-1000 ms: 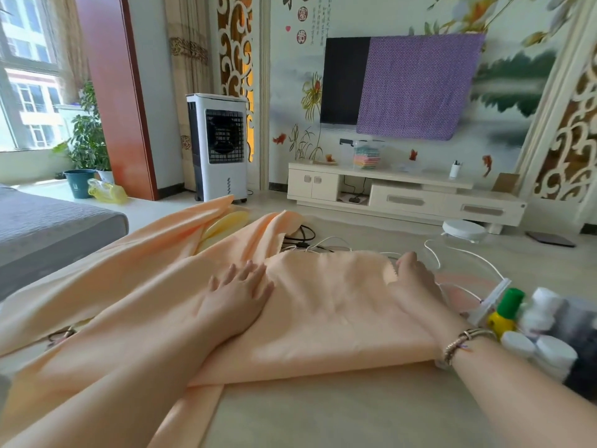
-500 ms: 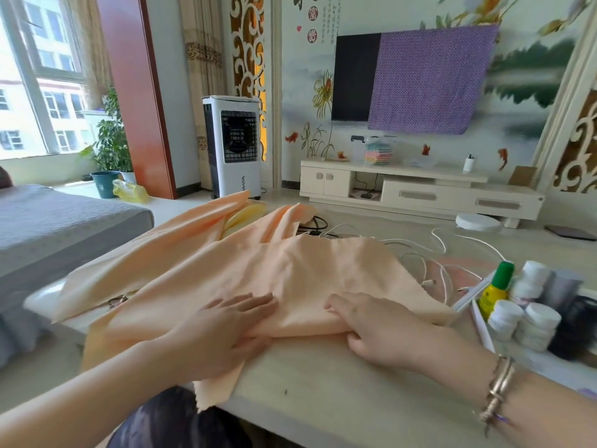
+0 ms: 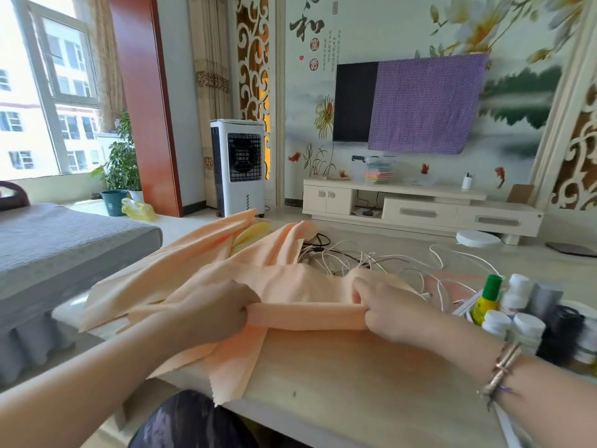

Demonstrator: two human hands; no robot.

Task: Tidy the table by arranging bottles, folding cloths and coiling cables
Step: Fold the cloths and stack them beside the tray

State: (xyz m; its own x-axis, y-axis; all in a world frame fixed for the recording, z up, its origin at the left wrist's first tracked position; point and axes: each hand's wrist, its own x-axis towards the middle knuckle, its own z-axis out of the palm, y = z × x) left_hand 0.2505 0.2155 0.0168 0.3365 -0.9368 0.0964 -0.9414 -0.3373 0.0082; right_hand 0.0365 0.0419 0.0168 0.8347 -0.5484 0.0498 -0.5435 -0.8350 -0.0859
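Note:
A large peach cloth [image 3: 290,286] lies crumpled across the wooden table [image 3: 355,383], one corner hanging over the near edge. My left hand [image 3: 219,310] and my right hand [image 3: 387,310] each grip the cloth's near folded edge, stretching it taut between them. Behind the cloth a tangle of white cables [image 3: 371,260] is spread on the table. At the right stands a cluster of bottles: a yellow one with a green cap [image 3: 484,300] and several white-capped ones [image 3: 513,328].
A grey sofa [image 3: 64,247] stands to the left of the table. A yellow object [image 3: 252,234] peeks out under the cloth at the back. Beyond are a white air cooler [image 3: 239,169], a TV cabinet [image 3: 420,208] and a white round device [image 3: 478,239] on the floor.
Both hands went from lying flat on the cloth to gripping its near edge, drawn toward me. The cloth has bunched up, uncovering more of the cables.

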